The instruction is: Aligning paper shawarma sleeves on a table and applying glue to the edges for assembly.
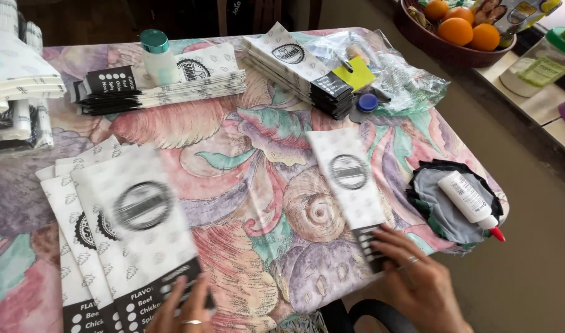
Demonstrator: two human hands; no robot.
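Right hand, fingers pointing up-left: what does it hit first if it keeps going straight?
The right hand already rests on the black end of the single white bag; going on, it would slide along that bag. Depth beyond is unclear.

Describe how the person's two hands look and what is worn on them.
Both hands are bare, with no gloves and no sleeves in view. The left hand wears a thin silver-coloured ring on one finger. The right hand also wears a slim ring on one finger. No watch or bracelet shows on the parts in view. The nails look short and unpainted, though the picture is slightly blurred.
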